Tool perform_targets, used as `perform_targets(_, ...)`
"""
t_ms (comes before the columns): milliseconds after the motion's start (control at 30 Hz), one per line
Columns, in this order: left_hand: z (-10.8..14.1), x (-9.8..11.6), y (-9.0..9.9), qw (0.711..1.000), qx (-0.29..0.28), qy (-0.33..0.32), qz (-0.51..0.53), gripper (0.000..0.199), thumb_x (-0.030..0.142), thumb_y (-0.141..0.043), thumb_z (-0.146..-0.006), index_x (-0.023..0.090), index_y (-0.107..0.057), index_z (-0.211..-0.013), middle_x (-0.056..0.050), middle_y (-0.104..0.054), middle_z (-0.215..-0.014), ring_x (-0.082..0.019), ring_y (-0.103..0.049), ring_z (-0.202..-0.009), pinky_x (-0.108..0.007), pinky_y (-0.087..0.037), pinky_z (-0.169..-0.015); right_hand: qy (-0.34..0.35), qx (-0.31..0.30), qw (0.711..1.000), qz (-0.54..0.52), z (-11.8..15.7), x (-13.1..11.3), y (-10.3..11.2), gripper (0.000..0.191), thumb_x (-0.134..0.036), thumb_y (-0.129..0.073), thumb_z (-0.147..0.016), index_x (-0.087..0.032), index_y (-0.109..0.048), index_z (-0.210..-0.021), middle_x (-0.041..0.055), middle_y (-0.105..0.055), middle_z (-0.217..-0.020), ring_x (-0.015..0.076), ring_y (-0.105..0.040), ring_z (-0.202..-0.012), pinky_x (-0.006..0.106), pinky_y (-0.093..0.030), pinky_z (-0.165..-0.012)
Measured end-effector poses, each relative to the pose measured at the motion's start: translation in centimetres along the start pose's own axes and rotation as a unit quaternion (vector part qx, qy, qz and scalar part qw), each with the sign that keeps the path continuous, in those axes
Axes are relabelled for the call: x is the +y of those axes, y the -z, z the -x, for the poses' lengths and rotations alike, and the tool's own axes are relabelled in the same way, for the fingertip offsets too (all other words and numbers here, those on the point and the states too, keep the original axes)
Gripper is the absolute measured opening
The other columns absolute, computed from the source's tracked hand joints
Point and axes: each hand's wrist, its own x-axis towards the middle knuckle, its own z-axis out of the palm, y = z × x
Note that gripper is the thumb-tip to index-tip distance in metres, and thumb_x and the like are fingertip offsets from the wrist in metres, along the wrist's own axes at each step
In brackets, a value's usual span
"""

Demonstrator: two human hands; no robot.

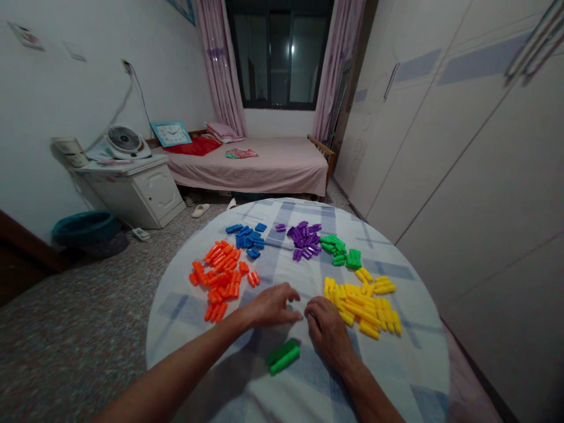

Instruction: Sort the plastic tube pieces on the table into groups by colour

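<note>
In the head view, the little plastic tubes lie in color heaps on your round table, over its checked tablecloth (176, 346). The orange tubes (224, 285) and blue tubes (249, 239) are on the left. The purple tubes (305, 242) are at the back, with the green tubes (353, 259) next to them and the yellow tubes (363, 308) on the right. So the colors look sorted. Only the green pair (284, 357) lies away from its heap, near you, between your arms. Some tubes sit side by side, but I can't tell if they are stuck together. Your left hand (274, 305) is open, with bent fingers and nothing seen in it. Your right hand (328, 332) is curled by the yellow heap; I can't tell if it pinches anything.
</note>
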Motion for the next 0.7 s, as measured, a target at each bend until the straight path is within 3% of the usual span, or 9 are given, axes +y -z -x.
perform_targets(100, 4.3, 0.6, -0.9, 0.992, -0.105, -0.001, -0.070, 0.051, 0.046, -0.072, -0.060, 0.024, -0.060, -0.104, -0.001, -0.058, -0.095, -0.019, -0.057, -0.079, -0.025, -0.042, -0.064, 0.014, -0.029, 0.999, -0.038, 0.0, -0.8, 0.5, 0.010, -0.014, -0.048, -0.084, -0.020, -0.054, -0.088, 0.0058, -0.056, -0.093, 0.0192, -0.051, -0.091, 0.036, -0.041, -0.083)
perform_targets(167, 6.0, 0.7, -1.6, 0.990, -0.110, 0.015, -0.087, 0.042, 0.040, -0.070, -0.063, 0.024, -0.059, -0.100, 0.000, -0.057, -0.094, -0.018, -0.056, -0.079, -0.024, -0.039, -0.063, 0.036, -0.076, 0.995, -0.062, 0.1, -1.6, 0.8, 0.010, -0.017, -0.053, -0.083, -0.021, -0.055, -0.092, 0.0059, -0.057, -0.097, 0.0197, -0.050, -0.094, 0.036, -0.041, -0.084)
perform_targets(267, 6.7, 0.3, -2.8, 0.996, -0.045, 0.046, -0.065, 0.021, 0.030, -0.060, -0.071, 0.022, -0.057, -0.091, 0.001, -0.056, -0.087, -0.014, -0.053, -0.076, -0.022, -0.037, -0.063, 0.067, -0.150, 0.984, -0.073, 0.3, -2.8, 0.9, 0.015, -0.026, -0.061, -0.079, -0.022, -0.056, -0.093, 0.0042, -0.057, -0.097, 0.0197, -0.051, -0.093, 0.035, -0.041, -0.083)
perform_targets(367, 6.1, -0.4, -4.1, 0.997, 0.031, 0.074, -0.013, 0.015, 0.025, -0.059, -0.069, 0.019, -0.056, -0.083, 0.002, -0.055, -0.078, -0.013, -0.051, -0.070, -0.022, -0.036, -0.061, 0.078, -0.173, 0.980, -0.059, 0.4, -3.5, 0.5, 0.026, -0.028, -0.067, -0.074, -0.022, -0.056, -0.097, 0.0034, -0.057, -0.101, 0.0196, -0.050, -0.095, 0.035, -0.040, -0.085)
perform_targets(567, 4.5, -1.4, -6.1, 0.972, 0.195, 0.047, 0.123, 0.019, 0.020, -0.050, -0.077, 0.018, -0.056, -0.095, -0.002, -0.057, -0.085, -0.013, -0.052, -0.072, -0.024, -0.043, -0.067, 0.042, -0.123, 0.991, 0.031, 0.4, -2.9, 0.1, 0.016, -0.017, -0.057, -0.079, -0.020, -0.056, -0.095, 0.0047, -0.057, -0.094, 0.0192, -0.050, -0.091, 0.032, -0.040, -0.080)
perform_targets(700, 4.2, -1.8, -6.9, 0.954, 0.262, 0.032, 0.142, 0.027, 0.016, -0.046, -0.079, 0.019, -0.054, -0.104, -0.005, -0.058, -0.098, -0.015, -0.055, -0.080, -0.029, -0.047, -0.075, 0.036, -0.084, 0.991, 0.099, -1.6, -1.0, 2.1, 0.014, -0.022, -0.058, -0.080, -0.021, -0.058, -0.094, 0.0053, -0.057, -0.092, 0.0201, -0.051, -0.087, 0.033, -0.039, -0.078)
